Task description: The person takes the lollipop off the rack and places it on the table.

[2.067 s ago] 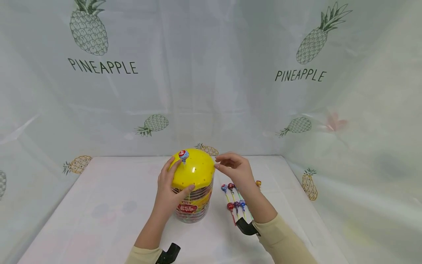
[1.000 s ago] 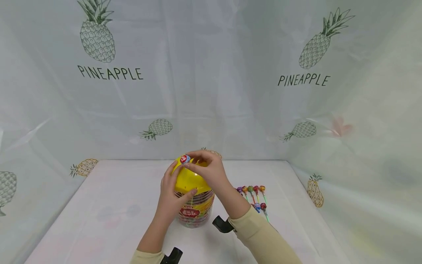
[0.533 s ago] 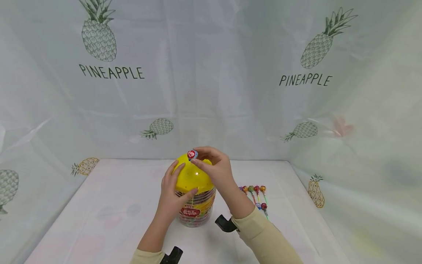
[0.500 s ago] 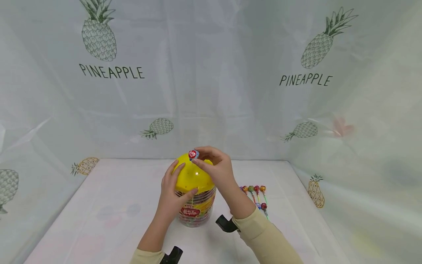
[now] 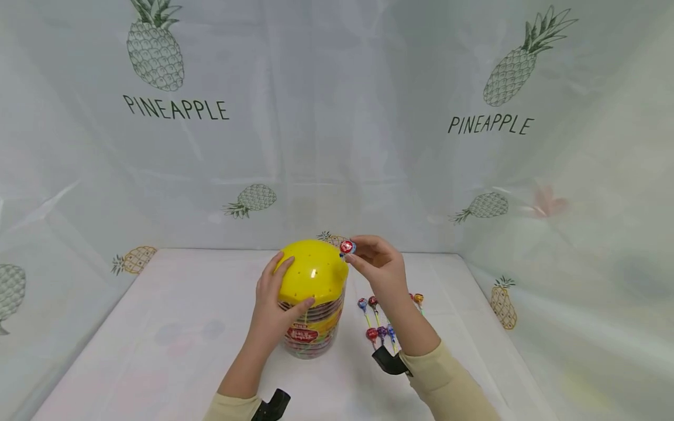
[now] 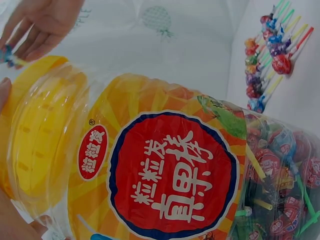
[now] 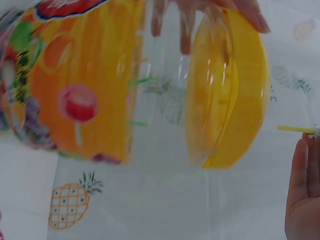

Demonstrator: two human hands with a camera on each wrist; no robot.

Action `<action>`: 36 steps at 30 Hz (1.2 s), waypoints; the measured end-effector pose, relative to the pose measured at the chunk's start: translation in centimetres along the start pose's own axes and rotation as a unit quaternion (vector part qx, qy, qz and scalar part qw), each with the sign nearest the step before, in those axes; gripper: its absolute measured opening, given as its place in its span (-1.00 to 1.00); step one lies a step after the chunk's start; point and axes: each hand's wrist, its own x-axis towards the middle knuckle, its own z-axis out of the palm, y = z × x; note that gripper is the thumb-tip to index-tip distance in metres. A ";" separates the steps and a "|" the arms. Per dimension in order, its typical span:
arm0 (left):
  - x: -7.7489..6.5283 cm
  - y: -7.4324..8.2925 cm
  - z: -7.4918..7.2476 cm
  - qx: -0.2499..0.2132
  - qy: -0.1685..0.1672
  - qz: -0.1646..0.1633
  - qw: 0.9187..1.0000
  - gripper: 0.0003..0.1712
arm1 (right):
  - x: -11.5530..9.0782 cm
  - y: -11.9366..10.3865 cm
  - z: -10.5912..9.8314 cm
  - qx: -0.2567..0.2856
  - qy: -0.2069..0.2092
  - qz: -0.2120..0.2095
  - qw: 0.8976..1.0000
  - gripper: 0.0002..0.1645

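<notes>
A clear jar (image 5: 310,342) of wrapped lollipops stands upright, topped by a domed yellow lid (image 5: 313,270) dotted with small holes. My left hand (image 5: 268,304) grips the lid from the left, fingers over the dome and thumb in front. At the lid's upper right edge, my right hand (image 5: 383,270) pinches a lollipop (image 5: 347,247) in a red and blue wrapper between thumb and fingers. Its yellow stick (image 7: 294,129) points toward the lid in the right wrist view, a short gap away. Through the clear wall, more lollipops (image 6: 267,165) show in the jar's lower part.
Rows of loose lollipops (image 5: 371,334) lie on the white table (image 5: 174,339) to the jar's right, partly hidden by the right forearm. A pale curtain (image 5: 337,146) printed with pineapples hangs behind the table.
The lollipop stood in the lid's left part, with my right hand beside it holding nothing. That hand then took hold of it and carried it right. My left hand stays on the lid.
</notes>
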 end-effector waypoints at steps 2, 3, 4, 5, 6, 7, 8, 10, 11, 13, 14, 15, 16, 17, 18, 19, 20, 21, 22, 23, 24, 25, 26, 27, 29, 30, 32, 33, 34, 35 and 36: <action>0.0 0.0 -0.1 -0.003 0.001 0.001 1.000 -0.03 | -0.3 0.3 -0.8 0.001 0.000 0.001 1.000 -0.70; 0.0 0.0 -0.2 -0.004 0.002 0.003 1.000 -0.03 | -0.4 0.5 -1.2 0.000 0.002 0.003 1.000 -0.70; 0.1 0.0 -0.2 -0.005 0.002 0.004 1.000 -0.03 | -0.6 0.6 -1.6 -0.002 0.004 0.005 1.000 -0.70; 0.1 0.1 -0.3 -0.006 0.002 0.005 1.000 -0.03 | -0.8 0.8 -2.0 -0.006 0.007 0.008 1.000 -0.71; 0.1 0.1 -0.3 -0.005 0.002 0.006 1.000 -0.03 | -1.0 1.0 -2.4 -0.011 0.011 0.014 1.000 -0.71; 0.1 0.1 -0.3 -0.004 0.002 0.007 1.000 -0.03 | -1.2 1.2 -2.7 -0.016 0.016 0.021 1.000 -0.70; 0.1 0.0 -0.3 -0.001 0.002 0.007 1.000 -0.03 | -1.4 1.4 -3.1 -0.023 0.021 0.029 0.999 -0.70; 0.1 0.0 -0.3 0.003 0.002 0.007 1.000 -0.03 | -1.8 1.8 -3.7 -0.037 0.031 0.045 0.998 -0.68; 0.1 0.0 -0.4 0.004 0.002 0.007 1.000 -0.03 | -2.0 2.0 -4.0 -0.042 0.034 0.055 0.997 -0.67; 0.1 0.0 -0.4 0.005 0.003 0.009 1.000 -0.04 | -2.4 2.5 -4.6 -0.056 0.038 0.076 0.995 -0.66; 0.1 0.0 -0.4 0.005 0.003 0.010 1.000 -0.04 | -2.6 2.8 -5.0 -0.066 0.038 0.085 0.994 -0.66; 0.1 0.0 -0.4 0.005 0.003 0.011 1.000 -0.04 | -2.8 3.1 -5.4 -0.074 0.037 0.091 0.992 -0.66; 0.1 0.1 -0.3 0.005 0.003 0.012 1.000 -0.05 | -3.1 3.4 -5.9 -0.082 0.035 0.098 0.991 -0.66; 0.1 0.0 -0.3 0.005 0.003 0.013 1.000 -0.05 | -3.3 3.8 -6.4 -0.092 0.033 0.106 0.990 -0.65; 0.2 0.1 -0.3 0.005 0.003 0.013 1.000 -0.05 | -3.6 4.1 -6.9 -0.100 0.032 0.111 0.988 -0.65; 0.1 0.1 -0.3 0.004 0.002 0.012 1.000 -0.05 | -4.0 4.5 -7.4 -0.107 0.031 0.116 0.987 -0.64; 0.1 0.1 -0.3 0.003 0.002 0.011 1.000 -0.06 | -4.3 4.9 -7.9 -0.114 0.031 0.122 0.985 -0.64; 0.1 0.1 -0.3 0.002 0.001 0.011 1.000 -0.06 | -4.7 5.2 -8.5 -0.121 0.033 0.130 0.984 -0.64; 0.1 0.1 -0.3 0.001 0.000 0.011 1.000 -0.06 | -5.2 5.4 -9.0 -0.130 0.037 0.137 0.981 -0.64; 0.1 0.1 -0.3 0.001 0.000 0.012 1.000 -0.06 | -5.6 5.7 -9.5 -0.136 0.041 0.144 0.979 -0.64; 0.1 0.2 -0.3 0.001 -0.001 0.013 1.000 -0.06 | -6.0 5.9 -10.0 -0.143 0.046 0.149 0.977 -0.64; 0.1 0.2 -0.3 0.003 -0.001 0.015 1.000 -0.06 | -6.4 6.1 -10.5 -0.151 0.049 0.152 0.976 -0.65; 0.1 0.1 -0.3 0.005 0.000 0.017 1.000 -0.05 | -6.7 6.3 -10.9 -0.154 0.052 0.154 0.975 -0.65; 0.1 0.1 -0.4 0.007 0.001 0.019 1.000 -0.05 | -7.0 6.5 -11.4 -0.159 0.054 0.153 0.974 -0.66; 0.1 0.1 -0.4 0.011 0.003 0.020 1.000 -0.05 | -7.6 6.9 -12.2 -0.163 0.051 0.148 0.974 -0.66; 0.1 0.1 -0.4 0.013 0.004 0.021 1.000 -0.05 | -7.8 7.1 -12.6 -0.164 0.049 0.146 0.974 -0.66; 0.1 0.1 -0.4 0.012 0.005 0.020 1.000 -0.05 | -8.2 7.5 -13.3 -0.165 0.046 0.143 0.975 -0.66; 0.1 0.1 -0.4 0.011 0.004 0.018 1.000 -0.05 | -8.5 7.7 -13.7 -0.169 0.045 0.143 0.974 -0.65; 0.1 0.1 -0.4 0.010 0.003 0.017 1.000 -0.05 | -8.7 8.0 -14.1 -0.172 0.045 0.145 0.973 -0.66; 0.1 0.1 -0.4 0.009 0.002 0.015 1.000 -0.05 | -9.0 8.2 -14.6 -0.175 0.045 0.147 0.972 -0.65; 0.1 0.1 -0.4 0.009 0.000 0.013 1.000 -0.05 | -9.2 8.4 -15.0 -0.178 0.048 0.152 0.971 -0.65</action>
